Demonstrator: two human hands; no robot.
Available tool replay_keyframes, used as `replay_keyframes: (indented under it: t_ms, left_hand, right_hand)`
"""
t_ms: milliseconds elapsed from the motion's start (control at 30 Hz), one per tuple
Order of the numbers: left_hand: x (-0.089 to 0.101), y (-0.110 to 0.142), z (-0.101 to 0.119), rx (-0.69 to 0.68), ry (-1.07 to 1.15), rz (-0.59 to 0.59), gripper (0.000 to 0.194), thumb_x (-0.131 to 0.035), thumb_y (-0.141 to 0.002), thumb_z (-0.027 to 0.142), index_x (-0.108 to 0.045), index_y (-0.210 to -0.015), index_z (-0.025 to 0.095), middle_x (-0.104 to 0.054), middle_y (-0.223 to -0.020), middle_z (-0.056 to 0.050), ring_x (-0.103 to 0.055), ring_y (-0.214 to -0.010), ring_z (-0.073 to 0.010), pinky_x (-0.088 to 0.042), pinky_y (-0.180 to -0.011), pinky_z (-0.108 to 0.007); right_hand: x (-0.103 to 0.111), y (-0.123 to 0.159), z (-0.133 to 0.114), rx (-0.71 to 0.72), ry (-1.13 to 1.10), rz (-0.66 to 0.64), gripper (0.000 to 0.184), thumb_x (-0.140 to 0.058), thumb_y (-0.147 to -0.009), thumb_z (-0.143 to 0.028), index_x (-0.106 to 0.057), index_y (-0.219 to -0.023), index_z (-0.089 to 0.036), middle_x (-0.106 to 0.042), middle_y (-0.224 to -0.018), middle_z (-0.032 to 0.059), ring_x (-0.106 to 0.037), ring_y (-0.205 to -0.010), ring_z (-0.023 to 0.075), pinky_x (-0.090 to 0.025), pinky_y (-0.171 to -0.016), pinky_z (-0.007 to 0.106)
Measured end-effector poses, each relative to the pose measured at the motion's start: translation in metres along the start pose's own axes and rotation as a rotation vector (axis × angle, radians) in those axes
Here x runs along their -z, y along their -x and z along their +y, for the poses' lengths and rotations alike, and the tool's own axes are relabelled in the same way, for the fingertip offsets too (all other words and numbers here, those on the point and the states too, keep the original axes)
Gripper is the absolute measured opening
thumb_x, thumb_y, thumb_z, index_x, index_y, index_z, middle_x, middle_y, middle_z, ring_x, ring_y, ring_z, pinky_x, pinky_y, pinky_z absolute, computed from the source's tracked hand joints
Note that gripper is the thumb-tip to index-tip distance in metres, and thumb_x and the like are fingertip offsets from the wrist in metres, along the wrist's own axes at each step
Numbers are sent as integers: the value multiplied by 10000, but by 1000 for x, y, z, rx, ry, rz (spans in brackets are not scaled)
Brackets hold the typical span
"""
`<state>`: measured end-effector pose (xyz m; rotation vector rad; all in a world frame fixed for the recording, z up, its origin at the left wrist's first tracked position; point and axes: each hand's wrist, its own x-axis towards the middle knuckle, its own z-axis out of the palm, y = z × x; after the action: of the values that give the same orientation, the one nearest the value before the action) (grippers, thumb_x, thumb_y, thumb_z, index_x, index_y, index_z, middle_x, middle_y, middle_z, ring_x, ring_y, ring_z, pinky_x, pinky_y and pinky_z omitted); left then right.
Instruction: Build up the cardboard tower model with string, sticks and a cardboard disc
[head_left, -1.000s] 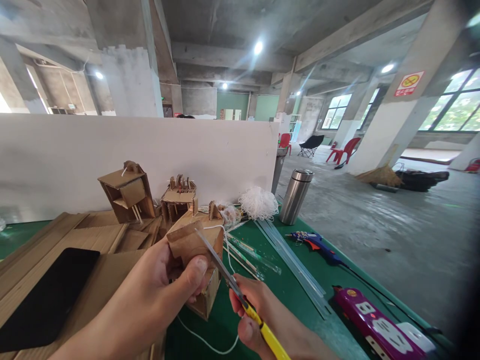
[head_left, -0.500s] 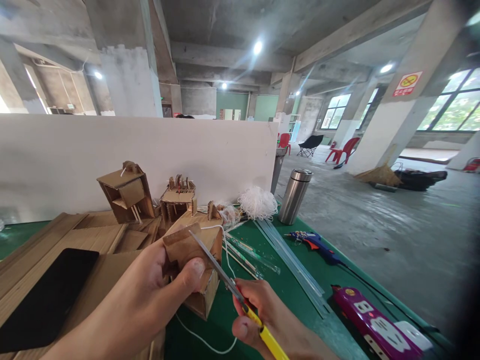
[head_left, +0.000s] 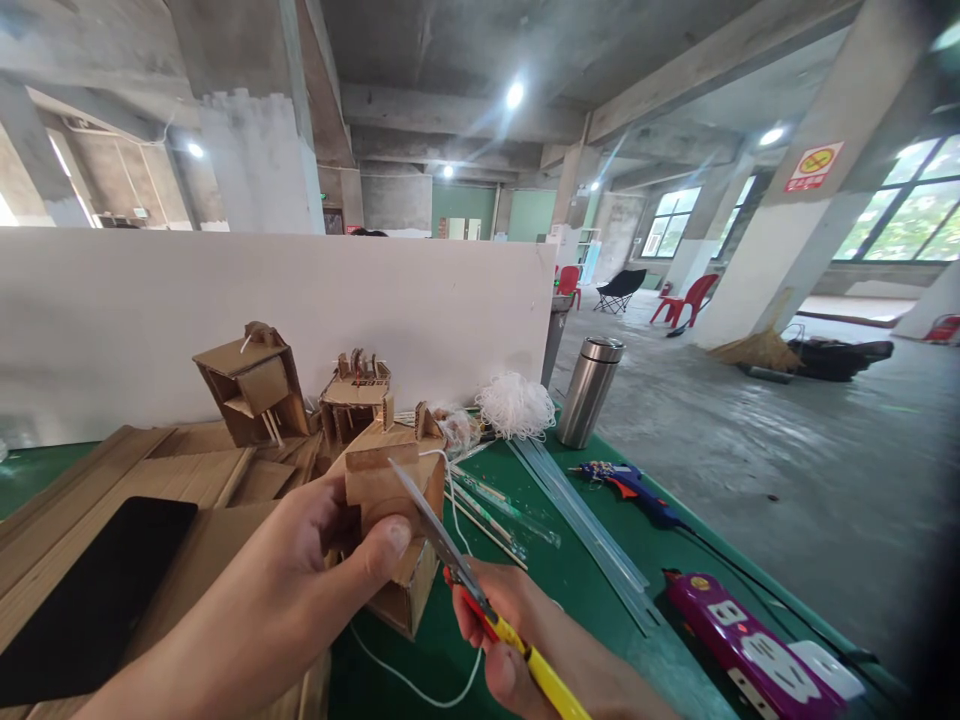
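Observation:
My left hand (head_left: 330, 550) is closed on a small piece of cardboard (head_left: 379, 482), with the thumb in front. In my right hand (head_left: 517, 620) is a pair of scissors (head_left: 439, 535) with yellow and red handles. The blades point up and left, their tip overlapping the face of the cardboard piece; whether they touch it I cannot tell. Just behind the hands stands a cardboard box (head_left: 409, 600), partly hidden, with two small upright tabs on top. A white cord (head_left: 454, 510) loops from it down to the table.
Two cardboard models (head_left: 255, 385) stand by the white partition (head_left: 285, 290). A black phone-like slab (head_left: 97, 600) lies on cardboard sheets at left. Right are clear glue sticks (head_left: 581, 530), a steel flask (head_left: 591, 395), a glue gun (head_left: 630, 490) and a purple power strip (head_left: 750, 640).
The cardboard piece has moved slightly right and turned more level in my left hand. My right hand has shifted its hold, and the red handle part now shows more.

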<state>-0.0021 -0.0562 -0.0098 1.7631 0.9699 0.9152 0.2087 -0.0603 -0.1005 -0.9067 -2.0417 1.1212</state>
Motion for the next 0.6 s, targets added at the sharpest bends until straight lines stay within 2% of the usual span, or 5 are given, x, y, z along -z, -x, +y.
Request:
replay_keyframes:
  t_ms: [100,367,467,600]
  left_hand:
    - [0,0,0,-9,-9,-2,209,-550,-926,381,-661,-994,217,-702,-835,-9,-680,-770,-181,-564,-656,-221]
    - [-1,0,2,12,-19,-14,237,-554,-914,391,-665,-1035,220,-713,-881,-26,-675,-794,-196,-573,-690,-256]
    - [-4,1,5,32,13,30,240,-570,-893,410,-675,-1003,224,-701,-846,-22,-666,-777,-197,-571,-679,-260]
    - [-5,3,7,48,-51,97,240,-573,-875,423,-682,-950,223,-670,-763,-5,-626,-704,-178,-551,-642,-249]
  right_hand:
    - [-2,-1,2,30,28,0,737,-227,-755,-922,-402,-726,-207,-438,-712,0,-374,-589,122,-304,-509,273]
    - [0,-1,-6,15,28,16,701,-231,-784,-902,-342,-702,-215,-324,-662,-38,-254,-567,105,-203,-464,257]
    - [-1,-1,-8,1,8,19,701,-264,-769,-910,-328,-687,-217,-302,-647,-45,-242,-562,105,-192,-460,255]
    - [-1,1,-5,7,33,23,702,-248,-774,-909,-337,-692,-217,-307,-648,-40,-252,-563,108,-199,-452,253]
